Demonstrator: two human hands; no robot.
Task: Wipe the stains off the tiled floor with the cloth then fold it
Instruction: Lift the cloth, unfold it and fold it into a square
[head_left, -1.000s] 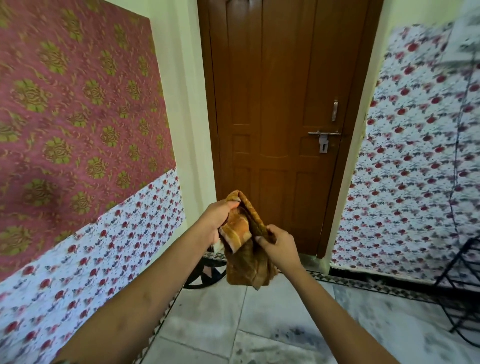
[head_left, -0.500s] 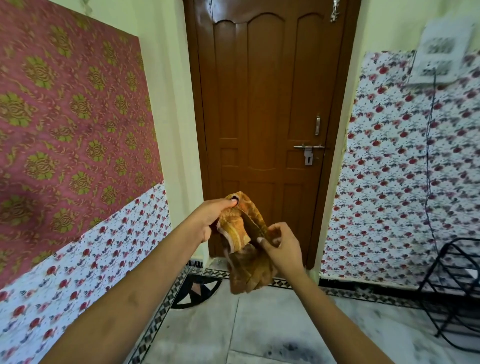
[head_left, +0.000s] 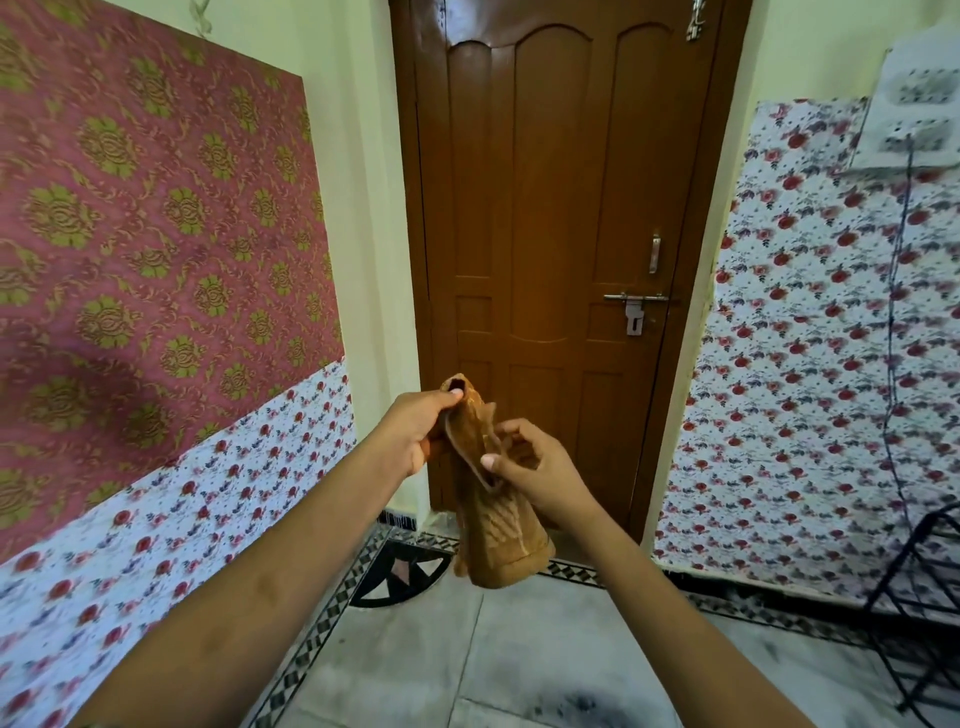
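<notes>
Above the grey tiled floor (head_left: 467, 649), I see the crumpled orange-brown cloth (head_left: 498, 540) hanging. My left grip (head_left: 415, 431) pinches its top edge; my right grip (head_left: 540, 467) pinches it lower down.

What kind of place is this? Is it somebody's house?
Probably a room or hallway inside a home. It has a brown wooden door with a sliding bolt, flowery wall covering and a tiled floor with a patterned border. The left hand and right hand hold a cloth.
</notes>
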